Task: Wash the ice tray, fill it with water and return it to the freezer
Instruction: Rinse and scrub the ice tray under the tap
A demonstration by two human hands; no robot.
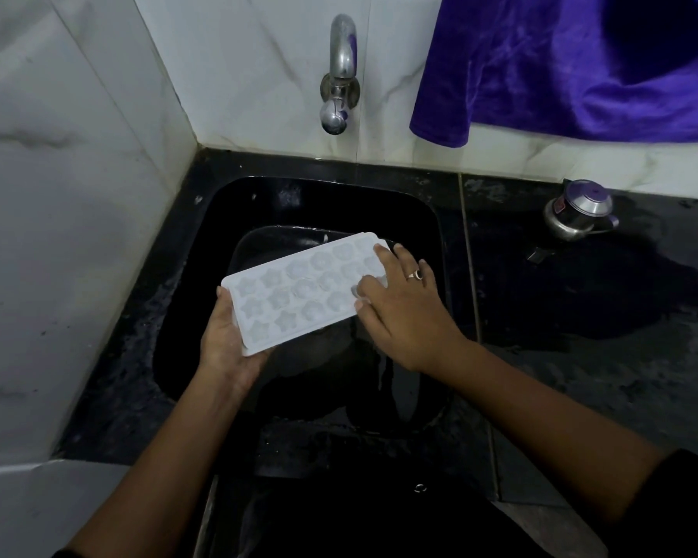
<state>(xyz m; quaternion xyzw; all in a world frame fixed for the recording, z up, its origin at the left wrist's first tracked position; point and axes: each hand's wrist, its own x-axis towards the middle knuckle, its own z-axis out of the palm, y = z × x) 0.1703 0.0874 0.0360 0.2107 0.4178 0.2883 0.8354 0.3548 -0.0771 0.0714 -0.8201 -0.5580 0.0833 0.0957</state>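
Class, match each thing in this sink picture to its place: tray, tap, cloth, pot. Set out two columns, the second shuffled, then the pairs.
1 tray
2 tap
3 cloth
4 pot

a stands on the counter, right of the sink
b hangs at top right
c held over the sink
d fixed to the wall

Pairs: 1-c; 2-d; 3-b; 4-a

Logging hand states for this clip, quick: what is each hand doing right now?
Left hand: grips the left end of the white plastic ice tray with moulded cups.
Right hand: open, fingers resting on the tray's right end.
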